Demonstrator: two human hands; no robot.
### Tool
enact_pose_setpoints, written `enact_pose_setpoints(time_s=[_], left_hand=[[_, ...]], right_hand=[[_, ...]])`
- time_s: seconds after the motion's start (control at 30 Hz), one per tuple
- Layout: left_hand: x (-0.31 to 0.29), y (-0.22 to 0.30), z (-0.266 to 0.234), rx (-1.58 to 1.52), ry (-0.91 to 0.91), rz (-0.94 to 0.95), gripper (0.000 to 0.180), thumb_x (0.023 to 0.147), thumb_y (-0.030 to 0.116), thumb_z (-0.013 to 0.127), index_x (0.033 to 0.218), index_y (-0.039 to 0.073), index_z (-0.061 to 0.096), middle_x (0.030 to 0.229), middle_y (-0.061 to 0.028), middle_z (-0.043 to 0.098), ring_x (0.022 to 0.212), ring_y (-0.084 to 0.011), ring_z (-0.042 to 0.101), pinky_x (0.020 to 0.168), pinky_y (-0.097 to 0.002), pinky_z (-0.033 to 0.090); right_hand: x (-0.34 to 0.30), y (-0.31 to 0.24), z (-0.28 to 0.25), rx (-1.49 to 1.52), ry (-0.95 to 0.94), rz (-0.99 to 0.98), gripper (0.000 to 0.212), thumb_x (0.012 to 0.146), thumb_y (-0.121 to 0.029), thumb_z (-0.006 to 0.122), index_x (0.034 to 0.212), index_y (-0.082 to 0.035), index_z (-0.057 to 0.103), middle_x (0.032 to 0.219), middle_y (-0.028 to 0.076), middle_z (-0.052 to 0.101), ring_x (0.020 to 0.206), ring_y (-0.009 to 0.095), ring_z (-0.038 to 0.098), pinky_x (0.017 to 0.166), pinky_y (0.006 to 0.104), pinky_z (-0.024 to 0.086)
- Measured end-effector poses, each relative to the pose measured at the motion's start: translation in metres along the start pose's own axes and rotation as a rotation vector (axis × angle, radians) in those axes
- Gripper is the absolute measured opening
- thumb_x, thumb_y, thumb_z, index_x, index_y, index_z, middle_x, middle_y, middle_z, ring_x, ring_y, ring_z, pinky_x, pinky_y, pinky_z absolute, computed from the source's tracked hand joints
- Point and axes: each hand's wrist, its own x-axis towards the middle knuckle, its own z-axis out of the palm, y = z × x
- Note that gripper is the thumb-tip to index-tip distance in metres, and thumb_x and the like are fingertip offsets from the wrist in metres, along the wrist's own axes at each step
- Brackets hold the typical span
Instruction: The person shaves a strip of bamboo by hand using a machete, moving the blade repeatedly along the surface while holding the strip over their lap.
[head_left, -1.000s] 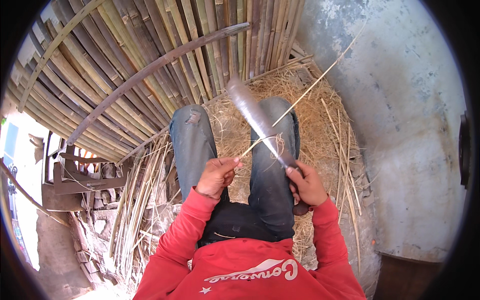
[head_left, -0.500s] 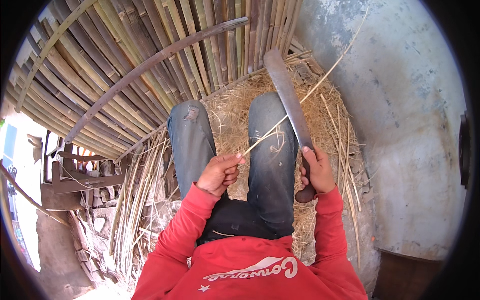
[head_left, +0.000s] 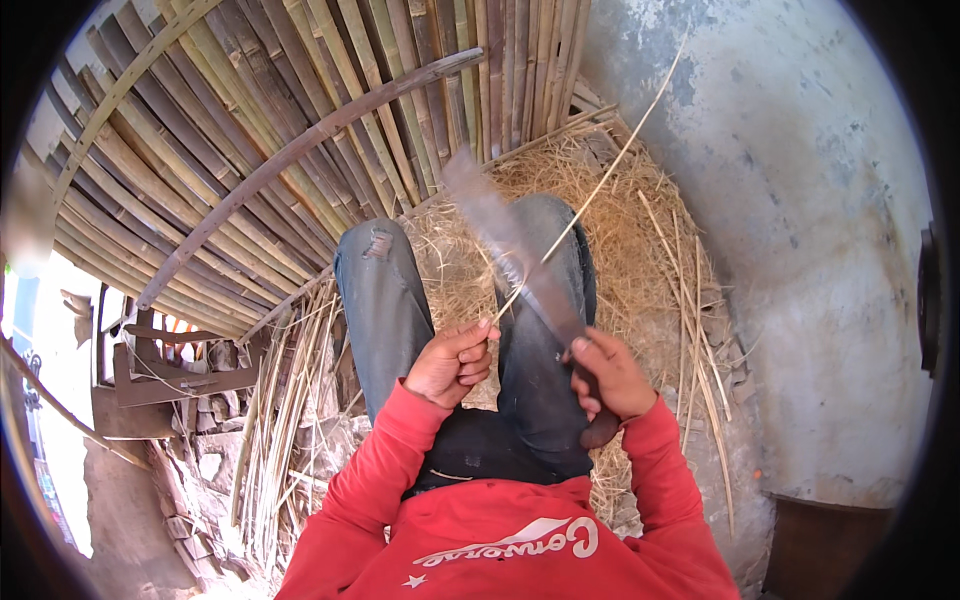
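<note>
My left hand (head_left: 455, 362) pinches the near end of a long, thin bamboo strip (head_left: 612, 172), which slants away up to the right past my knee. Wrapped round the dark handle of a machete (head_left: 552, 306) is my right hand (head_left: 612, 375). The wide blade points away and to the left, smeared by motion toward its tip, and crosses the strip over my right thigh. Pale curled shavings (head_left: 508, 268) show beside the blade where the two cross. Whether the edge touches the strip, I cannot tell.
A bamboo slat fence (head_left: 330, 130) with a curved crossbar stands ahead and left. Straw-like shavings (head_left: 640, 230) cover the ground round my legs. Thin strips (head_left: 285, 400) lie in a bundle at left, and several more strips (head_left: 690, 310) at right, beside a grey wall (head_left: 820, 250).
The machete has swung left and nearer to me, its blade sliding along the strip toward my left hand. The strip's far end has shifted left. My left hand has barely moved.
</note>
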Motion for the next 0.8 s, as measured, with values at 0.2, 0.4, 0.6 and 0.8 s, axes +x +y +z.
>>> enact_pose_setpoints(time_s=[0.2,0.4,0.6,0.8], left_hand=[[-0.004,-0.023,0.032,0.207,-0.019,0.17,0.028,0.108,0.029,0.057,0.103,0.004,0.068,0.062,0.0064,0.041,0.053,-0.0058,0.032,0.051,-0.0227,0.027],[0.027,-0.083,0.064,0.177,0.069,0.401,0.027,0.107,0.028,0.06,0.108,0.003,0.072,0.078,0.0024,0.061,0.07,-0.008,0.052,0.068,-0.0237,0.044],[0.021,-0.066,0.06,0.446,-0.08,0.385,0.022,0.106,0.017,0.063,0.114,0.0,0.074,0.101,-0.003,0.07,0.092,-0.0099,0.062,0.085,-0.0269,0.049],[0.024,0.011,0.065,0.712,0.125,0.716,0.027,0.102,0.017,0.067,0.126,0.005,0.07,0.109,-0.0036,0.07,0.087,-0.0105,0.063,0.074,-0.0252,0.05]], right_hand=[[0.006,-0.027,0.015,0.195,0.377,-0.541,0.026,0.096,-0.018,0.075,0.103,-0.004,0.055,0.064,0.003,0.056,0.043,0.012,0.053,0.041,0.027,0.044],[0.008,-0.037,0.04,0.111,0.398,-0.641,0.036,0.087,-0.003,0.081,0.115,0.002,0.058,0.106,0.013,0.072,0.079,0.014,0.071,0.065,0.0241,0.055],[0.006,-0.03,0.026,0.108,0.39,-0.589,0.03,0.09,0.0,0.077,0.112,0.002,0.057,0.104,0.018,0.075,0.081,0.019,0.075,0.064,0.0277,0.059],[-0.009,-0.039,0.018,-0.075,0.405,-0.596,0.032,0.089,0.007,0.071,0.117,0.004,0.055,0.099,0.015,0.076,0.078,0.016,0.074,0.068,0.0288,0.059]])
